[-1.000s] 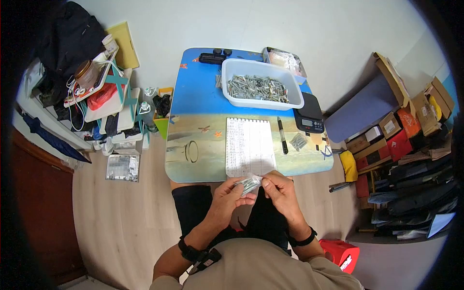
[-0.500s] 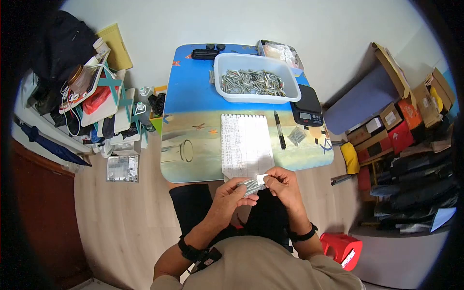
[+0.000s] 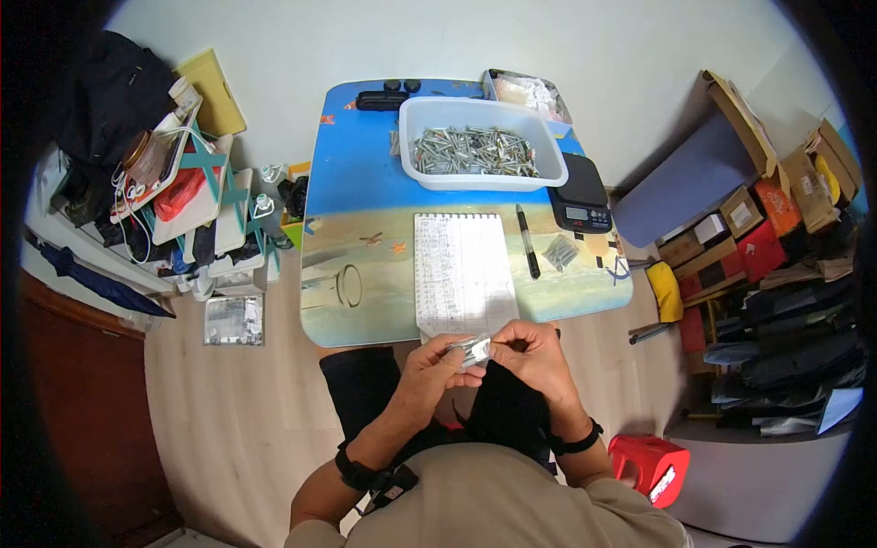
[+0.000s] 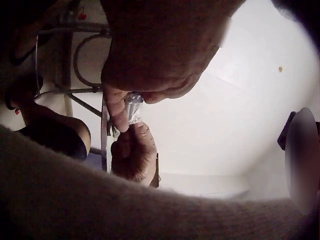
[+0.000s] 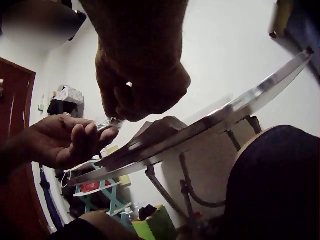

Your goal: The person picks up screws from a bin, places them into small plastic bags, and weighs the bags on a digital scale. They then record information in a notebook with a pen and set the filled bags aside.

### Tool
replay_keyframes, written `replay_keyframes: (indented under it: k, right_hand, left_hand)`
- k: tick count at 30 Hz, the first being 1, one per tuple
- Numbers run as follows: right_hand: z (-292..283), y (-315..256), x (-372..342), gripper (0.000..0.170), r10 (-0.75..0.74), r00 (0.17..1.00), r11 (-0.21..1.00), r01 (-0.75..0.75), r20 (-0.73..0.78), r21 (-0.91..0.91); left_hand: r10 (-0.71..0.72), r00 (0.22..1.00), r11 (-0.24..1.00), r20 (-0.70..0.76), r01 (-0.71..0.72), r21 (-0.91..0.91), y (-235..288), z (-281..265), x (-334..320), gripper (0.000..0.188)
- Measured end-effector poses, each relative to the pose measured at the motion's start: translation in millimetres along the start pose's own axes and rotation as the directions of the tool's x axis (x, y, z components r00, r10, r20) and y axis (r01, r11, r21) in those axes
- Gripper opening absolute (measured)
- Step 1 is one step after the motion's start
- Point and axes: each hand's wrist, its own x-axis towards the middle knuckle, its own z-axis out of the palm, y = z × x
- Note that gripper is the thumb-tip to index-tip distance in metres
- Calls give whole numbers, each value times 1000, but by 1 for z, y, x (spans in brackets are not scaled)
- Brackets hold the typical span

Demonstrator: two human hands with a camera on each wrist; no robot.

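You have one clear bag [image 3: 474, 351] of metal pieces between your two hands, at the near edge of the table and just below the notepad; the pieces are too small to count. Your left hand [image 3: 427, 376] is curled round the bag, and your right hand [image 3: 535, 362] pinches its end between thumb and fingers. You wear one dark band on each wrist.

Before you on the table [image 3: 365, 228], its top printed blue and sandy, lie one spiral notepad [image 3: 464, 274], one pen [image 3: 528, 242] and a second small bag [image 3: 560, 253]. Behind them are one scale [image 3: 580, 190] and one pale tub [image 3: 484, 184] with more screws than you can count. At the far edge sit one dark case [image 3: 382, 100], two round black things [image 3: 402, 86] and one box [image 3: 530, 93] of plastic bags.

Beyond, a cluttered shelf stands left, cardboard boxes right, against a white wall.
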Motion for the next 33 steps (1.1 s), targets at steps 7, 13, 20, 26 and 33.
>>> replay_keyframes:
  k: [7, 13, 20, 26, 33]
  right_hand:
    - [12, -10, -5, 12, -199, 975, 964, 177, -97, -197]
    - [14, -12, -8, 16, -160, 980, 970, 133, -121, -204]
    - [19, -6, -4, 12, -227, 963, 962, 199, -143, -187]
    - [18, -10, -6, 6, -185, 983, 953, 178, -4, -245]
    - [22, -2, -9, 14, -127, 990, 984, 119, 54, 133]
  left_hand:
    - [-12, 1000, 1000, -4, 12, -21, 2, -1, 2, 35]
    - [-2, 1000, 996, -18, 0, -86, 3, -3, 2, 36]
    - [28, 1000, 997, -12, -28, -75, 1, -3, 1, 36]
    - [14, 999, 998, -41, -17, -61, -2, -3, -1, 36]
    - [79, 996, 997, -36, -78, 25, -3, -3, -7, 33]
